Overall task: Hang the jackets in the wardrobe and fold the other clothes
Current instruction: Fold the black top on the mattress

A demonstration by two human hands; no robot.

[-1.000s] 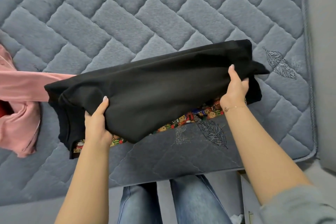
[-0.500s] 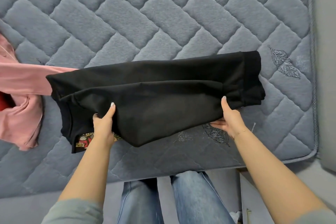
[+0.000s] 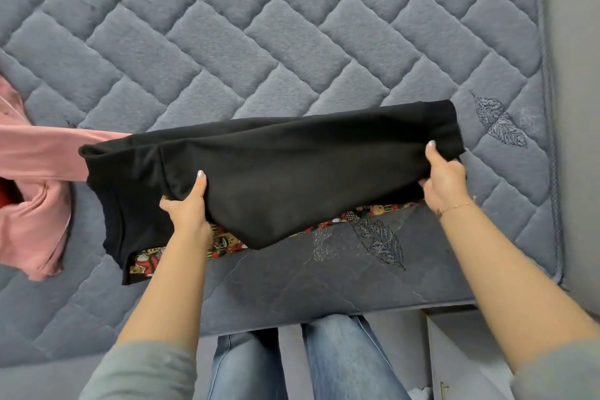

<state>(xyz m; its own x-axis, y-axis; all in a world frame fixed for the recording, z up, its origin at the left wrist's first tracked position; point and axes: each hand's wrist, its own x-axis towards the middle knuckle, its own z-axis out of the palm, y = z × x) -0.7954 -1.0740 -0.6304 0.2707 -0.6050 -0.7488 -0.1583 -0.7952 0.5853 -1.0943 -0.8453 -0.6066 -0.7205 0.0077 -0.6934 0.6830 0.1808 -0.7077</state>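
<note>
A black garment point(image 3: 292, 169) with a colourful printed panel showing along its lower edge lies partly folded across the near part of the grey quilted mattress point(image 3: 259, 42). My left hand point(image 3: 188, 204) grips its near fold left of centre, thumb on top. My right hand point(image 3: 444, 174) grips the garment's right end, thumb on top and fingers beneath. Between my hands the fold is raised off the mattress.
A pink garment point(image 3: 35, 191) lies at the mattress's left edge, its sleeve reaching under the black garment; a bit of red cloth point(image 3: 6, 195) shows beside it. The mattress edge runs close to my jeans-clad legs point(image 3: 308, 364). Grey furniture point(image 3: 454, 364) stands at lower right.
Both hands have lifted the near fold of the black garment again, after it lay lower half a second ago. The printed panel shows once more along its lower edge.
</note>
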